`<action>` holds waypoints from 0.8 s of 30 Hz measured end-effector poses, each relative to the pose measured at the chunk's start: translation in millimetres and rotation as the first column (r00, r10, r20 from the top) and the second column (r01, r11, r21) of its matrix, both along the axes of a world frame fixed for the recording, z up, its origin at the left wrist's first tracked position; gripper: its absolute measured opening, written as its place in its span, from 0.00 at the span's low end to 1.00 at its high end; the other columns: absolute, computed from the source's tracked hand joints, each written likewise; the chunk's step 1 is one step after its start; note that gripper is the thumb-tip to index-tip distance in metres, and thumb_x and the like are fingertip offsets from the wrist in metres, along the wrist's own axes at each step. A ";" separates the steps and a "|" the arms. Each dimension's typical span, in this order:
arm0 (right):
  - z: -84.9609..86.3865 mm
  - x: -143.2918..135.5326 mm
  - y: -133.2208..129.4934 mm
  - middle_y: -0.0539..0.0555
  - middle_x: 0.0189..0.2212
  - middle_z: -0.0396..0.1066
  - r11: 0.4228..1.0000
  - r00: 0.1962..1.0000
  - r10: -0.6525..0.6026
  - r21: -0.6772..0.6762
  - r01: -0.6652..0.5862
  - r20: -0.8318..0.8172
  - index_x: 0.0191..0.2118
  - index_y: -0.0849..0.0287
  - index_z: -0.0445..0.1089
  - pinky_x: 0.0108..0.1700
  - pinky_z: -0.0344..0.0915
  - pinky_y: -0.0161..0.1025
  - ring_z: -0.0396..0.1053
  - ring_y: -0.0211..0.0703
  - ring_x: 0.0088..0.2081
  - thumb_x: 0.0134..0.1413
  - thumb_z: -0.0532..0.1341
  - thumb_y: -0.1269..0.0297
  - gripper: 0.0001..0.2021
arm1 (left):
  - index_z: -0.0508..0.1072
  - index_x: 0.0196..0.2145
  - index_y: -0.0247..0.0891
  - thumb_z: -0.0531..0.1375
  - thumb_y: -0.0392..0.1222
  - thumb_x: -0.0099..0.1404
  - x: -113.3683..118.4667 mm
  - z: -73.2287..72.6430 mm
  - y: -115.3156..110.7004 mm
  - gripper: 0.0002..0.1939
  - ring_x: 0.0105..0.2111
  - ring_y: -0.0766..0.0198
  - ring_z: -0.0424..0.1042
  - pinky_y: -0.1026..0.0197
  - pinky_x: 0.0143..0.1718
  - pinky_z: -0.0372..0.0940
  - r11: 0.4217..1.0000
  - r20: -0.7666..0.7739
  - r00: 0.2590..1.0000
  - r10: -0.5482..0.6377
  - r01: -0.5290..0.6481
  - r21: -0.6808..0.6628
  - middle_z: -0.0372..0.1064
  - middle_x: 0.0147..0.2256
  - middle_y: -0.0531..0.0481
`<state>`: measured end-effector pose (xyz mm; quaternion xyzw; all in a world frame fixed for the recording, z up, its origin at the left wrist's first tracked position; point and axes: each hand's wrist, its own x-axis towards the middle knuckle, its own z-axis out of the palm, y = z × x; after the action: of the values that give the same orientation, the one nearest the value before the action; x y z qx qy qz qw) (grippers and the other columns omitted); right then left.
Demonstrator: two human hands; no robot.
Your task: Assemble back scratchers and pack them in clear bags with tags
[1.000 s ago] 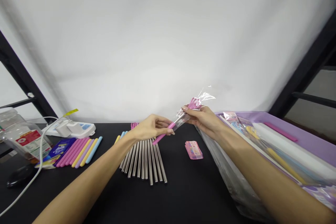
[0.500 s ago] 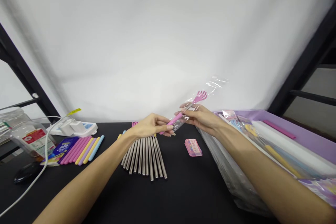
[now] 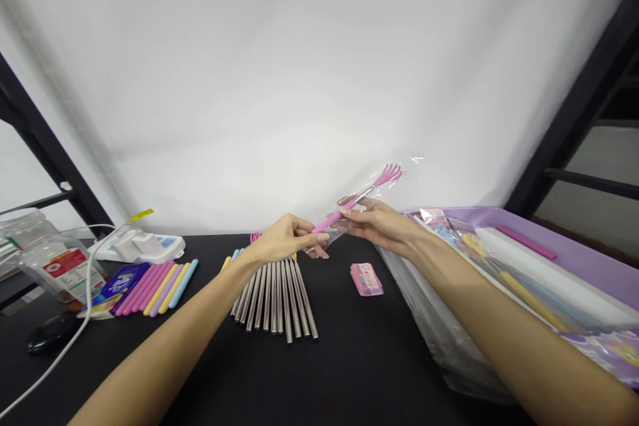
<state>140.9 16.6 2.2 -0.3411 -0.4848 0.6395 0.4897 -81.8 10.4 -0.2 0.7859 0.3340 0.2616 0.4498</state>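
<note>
A pink hand-shaped scratcher (image 3: 388, 175) with a pink handle and metal shaft lies tilted inside a clear plastic bag (image 3: 341, 225), its fingered end up to the right. My left hand (image 3: 292, 237) pinches the bag at the handle's lower end. Around the middle of the handle, my right hand (image 3: 372, 221) grips scratcher and bag with thumb and fingers. Below my left hand, several metal rods (image 3: 274, 296) lie side by side on the black table (image 3: 349, 359). Pink printed cards (image 3: 367, 279) rest in a small stack to their right.
Pink, yellow, purple and blue tubes (image 3: 164, 287) lie at the left, near a power strip (image 3: 167, 247), a clear jar (image 3: 60, 266), a black mouse (image 3: 52, 333) and a white cable (image 3: 88, 286). On the right stands a purple bin (image 3: 599, 271) with bagged items.
The scratcher has shifted slightly up and right, deeper towards the bag's upper end. My left fingers now sit at the handle's lower tip.
</note>
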 end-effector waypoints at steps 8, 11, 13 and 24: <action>-1.3 0.1 0.7 0.52 0.33 0.75 1.000 0.998 0.001 0.029 -0.003 0.071 0.35 0.58 0.70 0.48 0.69 0.42 0.73 0.43 0.41 0.47 0.68 0.69 0.09 | 0.76 0.44 0.32 0.62 0.51 0.63 5.3 -0.8 -1.2 0.20 0.37 0.61 0.77 0.61 0.37 0.71 0.992 0.057 0.997 -0.060 0.065 -0.106 0.77 0.41 0.39; -1.5 0.1 0.6 0.51 0.32 0.74 0.998 0.995 0.009 0.060 -0.015 0.099 0.36 0.58 0.70 0.47 0.69 0.42 0.73 0.41 0.40 0.47 0.69 0.68 0.10 | 0.76 0.42 0.28 0.62 0.50 0.63 4.5 -2.1 0.1 0.20 0.38 0.59 0.77 0.57 0.41 0.72 0.984 0.081 0.992 -0.098 0.109 -0.142 0.77 0.40 0.36; -1.5 0.3 0.4 0.50 0.32 0.74 0.995 0.993 0.013 0.093 -0.023 0.115 0.37 0.58 0.70 0.47 0.69 0.41 0.73 0.40 0.39 0.47 0.69 0.66 0.10 | 0.76 0.40 0.27 0.63 0.51 0.63 5.5 -6.9 2.0 0.20 0.36 0.58 0.78 0.57 0.40 0.72 0.987 0.099 0.992 -0.074 0.087 -0.134 0.77 0.37 0.36; 1.5 2.1 -1.6 0.51 0.32 0.75 0.995 0.991 0.049 0.084 -0.059 0.125 0.37 0.57 0.69 0.44 0.70 0.43 0.74 0.44 0.40 0.46 0.70 0.64 0.12 | 0.76 0.35 0.30 0.63 0.54 0.61 9.8 -8.4 -4.0 0.20 0.27 0.64 0.75 0.61 0.33 0.71 0.992 0.077 0.993 -0.086 0.092 -0.083 0.76 0.29 0.44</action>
<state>143.0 15.0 3.7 -0.3446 -0.5505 0.6085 0.4560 -72.0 6.4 -8.6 0.7696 0.2930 0.2552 0.5066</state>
